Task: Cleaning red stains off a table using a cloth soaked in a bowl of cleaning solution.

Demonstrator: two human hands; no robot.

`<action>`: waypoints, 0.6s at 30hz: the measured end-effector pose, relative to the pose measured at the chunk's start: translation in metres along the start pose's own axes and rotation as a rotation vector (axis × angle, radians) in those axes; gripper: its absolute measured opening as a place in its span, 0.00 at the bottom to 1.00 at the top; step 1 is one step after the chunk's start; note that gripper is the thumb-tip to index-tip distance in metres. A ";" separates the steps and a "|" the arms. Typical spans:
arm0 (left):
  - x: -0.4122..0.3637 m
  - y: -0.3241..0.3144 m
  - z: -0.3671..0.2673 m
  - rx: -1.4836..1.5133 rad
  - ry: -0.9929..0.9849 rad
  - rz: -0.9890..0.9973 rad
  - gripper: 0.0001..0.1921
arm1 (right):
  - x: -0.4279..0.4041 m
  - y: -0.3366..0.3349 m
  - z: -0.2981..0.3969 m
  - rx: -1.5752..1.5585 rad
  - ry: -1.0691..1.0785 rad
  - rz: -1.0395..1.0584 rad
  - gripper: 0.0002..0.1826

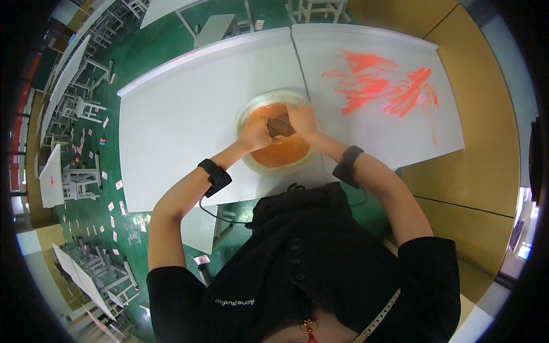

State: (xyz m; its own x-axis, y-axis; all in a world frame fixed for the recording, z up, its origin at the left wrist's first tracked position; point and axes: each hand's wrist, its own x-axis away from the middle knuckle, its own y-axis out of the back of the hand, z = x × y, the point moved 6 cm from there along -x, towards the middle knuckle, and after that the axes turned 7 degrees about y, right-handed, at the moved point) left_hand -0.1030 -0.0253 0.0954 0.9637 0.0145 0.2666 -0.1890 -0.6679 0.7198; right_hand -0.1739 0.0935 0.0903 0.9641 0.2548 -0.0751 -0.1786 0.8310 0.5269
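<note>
A round pale basin point(274, 171) holding cloudy orange liquid stands on the white table point(184, 124), near the seam between two tabletops. Over the liquid, my left hand point(256, 133) grips one side of a brown, crumpled cloth-like thing point(281, 125). My right hand point(302, 120) has hold of its other side; the fingers there are blurred. Whether the brown thing touches the liquid cannot be told. Broad orange-red paint-like smears point(381, 85) cover part of the right tabletop, to the right of the basin. Each forearm wears a black strap.
A raised white ledge point(206, 49) runs along the table's far edge. Tan panels point(480, 128) stand at the right. A white stool point(199, 227) is partly under the near edge. More tables and stools, with scattered papers point(119, 185) on the green floor, lie to the left.
</note>
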 end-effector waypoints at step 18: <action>0.025 -0.050 0.019 1.101 0.457 0.183 0.22 | 0.000 -0.016 -0.014 -0.412 0.070 0.073 0.22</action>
State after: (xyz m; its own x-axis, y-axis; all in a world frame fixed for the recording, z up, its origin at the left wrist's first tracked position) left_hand -0.0662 -0.0061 0.0538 0.7417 -0.0336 0.6699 0.1604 -0.9609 -0.2257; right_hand -0.1734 0.0873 0.0700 0.9329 0.3412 -0.1149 -0.3230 0.9342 0.1513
